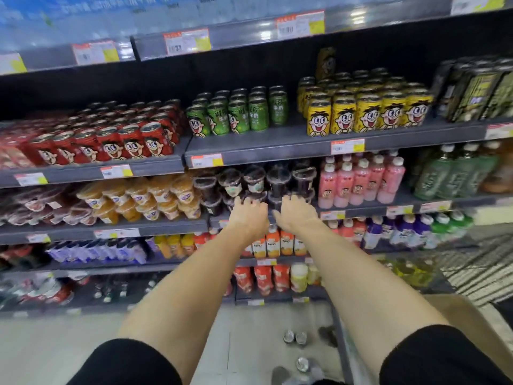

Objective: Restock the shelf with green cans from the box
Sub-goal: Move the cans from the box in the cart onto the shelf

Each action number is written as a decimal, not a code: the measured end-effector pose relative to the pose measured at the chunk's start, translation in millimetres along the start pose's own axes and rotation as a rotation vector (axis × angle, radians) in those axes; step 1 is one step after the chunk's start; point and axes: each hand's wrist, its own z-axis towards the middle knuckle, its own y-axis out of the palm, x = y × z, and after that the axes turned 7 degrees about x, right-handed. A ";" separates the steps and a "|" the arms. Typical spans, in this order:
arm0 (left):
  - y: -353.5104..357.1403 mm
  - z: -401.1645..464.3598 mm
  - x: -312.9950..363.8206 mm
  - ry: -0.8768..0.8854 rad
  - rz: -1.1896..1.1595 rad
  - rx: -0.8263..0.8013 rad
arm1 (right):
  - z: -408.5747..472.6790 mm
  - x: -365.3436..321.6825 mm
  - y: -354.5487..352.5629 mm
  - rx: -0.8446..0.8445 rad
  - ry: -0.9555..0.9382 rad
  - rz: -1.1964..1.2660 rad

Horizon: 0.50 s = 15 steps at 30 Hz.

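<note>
Both arms reach out, left hand [249,215] and right hand [298,213] open and empty, with upright green cans [236,113] at 12 o'clock above, left hand slightly nearer.

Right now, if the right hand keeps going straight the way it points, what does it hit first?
Most likely the dark lidded cups on the shelf ahead: the right hand has its fingers at their front row. Contact can't be confirmed; depth is unclear.
</note>
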 end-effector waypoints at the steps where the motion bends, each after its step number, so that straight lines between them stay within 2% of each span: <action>1: 4.2 -14.8 12.2 0.013 -0.013 -0.014 | -18.3 6.7 8.2 -0.030 0.004 0.014; 12: 54.2 -160.6 160.1 0.144 -0.291 -0.151 | -235.3 114.1 79.9 -0.352 0.099 -0.022; 15: 61.1 -189.3 192.9 0.150 -0.336 -0.194 | -281.2 133.9 86.9 -0.370 0.139 -0.032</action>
